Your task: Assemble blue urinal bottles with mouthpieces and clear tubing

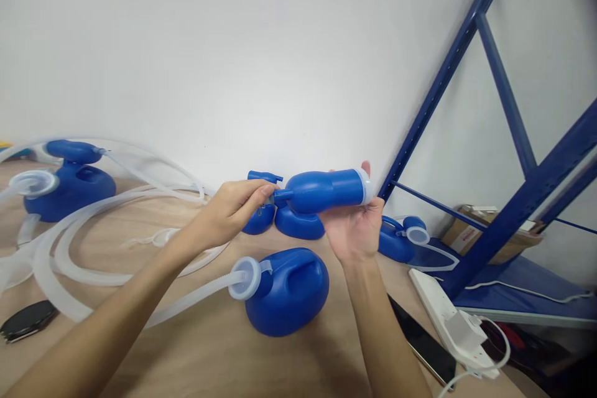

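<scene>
Held level above the table is a blue plastic urinal funnel [324,191], with a narrow spout at its left end and a whitish ring [365,186] at its right. My left hand [240,205] pinches the spout's tip; the fingers partly hide it. My right hand [357,227] cradles the wide end from below and behind, fingers wrapped round by the ring. Below stands a blue urinal bottle [289,292] with a moulded handle. Its whitish cap [245,278] carries a translucent hose [196,303] running left behind my left forearm.
More blue bottles [298,222] stand behind my hands by the wall. Another blue bottle [69,189] and coiled hoses [69,261] lie left, near a black oval object [28,320]. At right are a bottle [396,242], phone [422,342], power strip [438,305] and blue rack [527,199].
</scene>
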